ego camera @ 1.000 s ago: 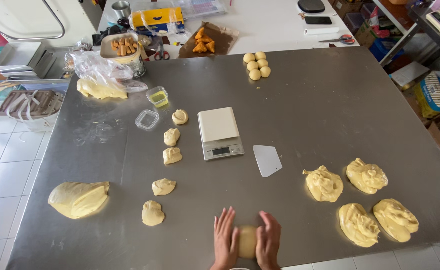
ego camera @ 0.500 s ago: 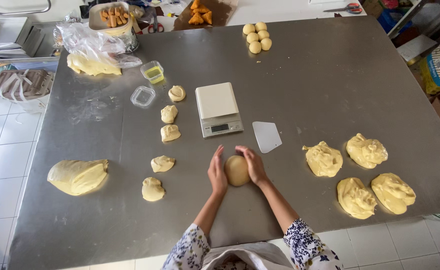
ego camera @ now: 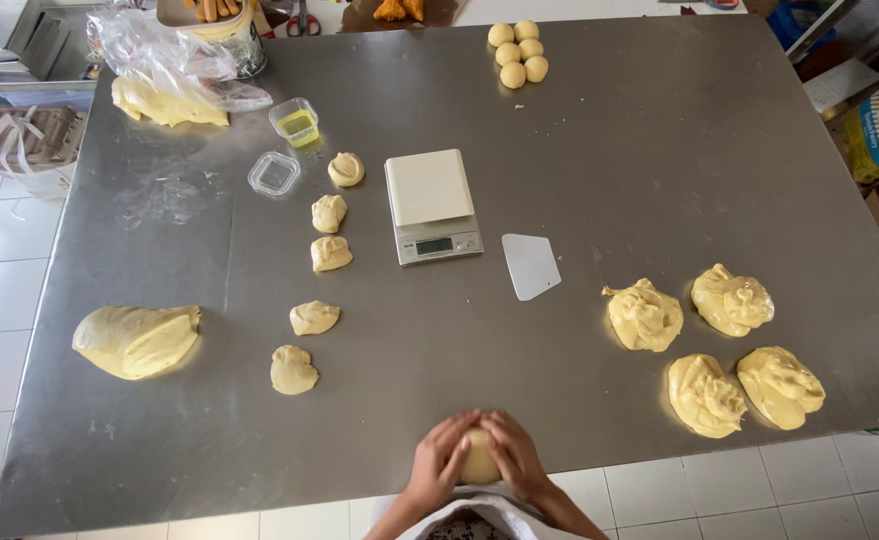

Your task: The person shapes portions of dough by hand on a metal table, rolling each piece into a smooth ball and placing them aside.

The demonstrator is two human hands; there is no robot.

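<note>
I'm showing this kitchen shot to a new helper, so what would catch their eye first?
Probably the two hands, left hand and right hand, cupped around a dough ball at the near edge of the steel table. Next, four big glossy dough heaps lie at the right, and a white scale sits mid-table. Five smooth finished balls cluster at the far edge.

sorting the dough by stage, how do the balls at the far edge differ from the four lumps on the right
The balls are smooth and round; the four lumps are ragged and glossy. The balls are small and touch in a tight cluster; the lumps are far bigger and lie mostly apart. Both are pale yellow dough on the steel table.
</note>
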